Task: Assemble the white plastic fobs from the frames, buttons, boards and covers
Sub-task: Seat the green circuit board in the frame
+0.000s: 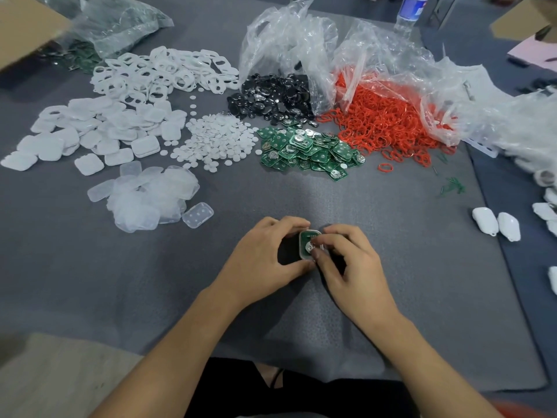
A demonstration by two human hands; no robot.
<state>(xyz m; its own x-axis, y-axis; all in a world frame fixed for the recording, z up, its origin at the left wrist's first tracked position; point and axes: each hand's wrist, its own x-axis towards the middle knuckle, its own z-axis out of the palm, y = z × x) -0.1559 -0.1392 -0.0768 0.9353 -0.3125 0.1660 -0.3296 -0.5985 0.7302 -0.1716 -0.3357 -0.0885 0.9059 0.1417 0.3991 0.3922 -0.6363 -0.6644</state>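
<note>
A partly built fob (308, 243), a white shell with a green board showing inside, sits between both hands near the table's middle front. My left hand (266, 260) grips its left side with curled fingers and thumb. My right hand (346, 263) pinches its right edge, thumb pressing on the board. Behind lie heaps of parts: white frames (162, 72), white covers (99, 131), small round white buttons (215, 140), green boards (310, 149), translucent covers (150, 197).
Black discs (271, 98) spill from a clear bag, beside red rings (382, 122) from another bag. Finished white fobs (495, 224) lie at the right. A water bottle (410, 10) stands at the back, and a cardboard box (24, 28) sits far left.
</note>
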